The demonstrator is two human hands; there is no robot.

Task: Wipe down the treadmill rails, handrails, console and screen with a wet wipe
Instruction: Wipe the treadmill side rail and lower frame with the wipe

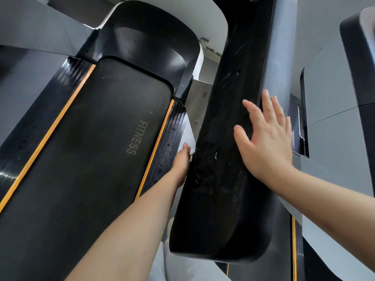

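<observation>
A wide black handrail (221, 159) runs from near me toward the top of the view, its surface streaked with damp marks. My right hand (265, 138) lies flat on its right side, fingers straight and spread. My left hand (182, 159) reaches down along the handrail's left edge and holds a small white wet wipe (190, 154), mostly hidden behind the fingers and the rail. Below lies the treadmill belt (101, 149) marked FITNESS, with a ribbed black side rail (170, 134) edged in orange.
The black motor cover (146, 37) curves at the belt's far end. A grey upright (278, 57) rises to the right of the handrail, and a neighbouring machine (357, 67) stands at the far right. The left side rail (50, 102) borders grey floor.
</observation>
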